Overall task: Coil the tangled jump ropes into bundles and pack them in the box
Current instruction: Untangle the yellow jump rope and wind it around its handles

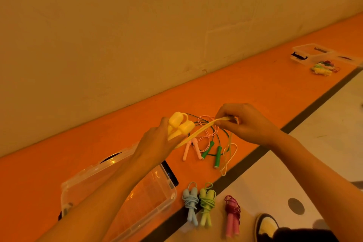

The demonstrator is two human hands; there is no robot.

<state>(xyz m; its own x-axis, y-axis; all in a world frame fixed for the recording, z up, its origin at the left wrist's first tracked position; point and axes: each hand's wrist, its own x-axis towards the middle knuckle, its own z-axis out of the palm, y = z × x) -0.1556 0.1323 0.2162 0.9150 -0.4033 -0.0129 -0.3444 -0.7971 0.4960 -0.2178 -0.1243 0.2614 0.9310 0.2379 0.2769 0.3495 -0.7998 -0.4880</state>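
Head view: the yellow jump rope (179, 125) being coiled above the orange mat (255, 88).
The left hand (155, 143) gripped both handles, fingers curled round them. The right hand (245, 122) pinched the folded yellow cord, taut between the hands. Keeping that tension while wrapping would likely hold the bundle. The clear box (157, 208) sat under the left forearm, and tangled pink (196, 147) and green ropes (217, 155) lay below the hands. Open room seemed greatest toward the wall.

left hand (157, 143): forearm reaching forward, grip curled | right hand (249, 124): pinch grip, palm down
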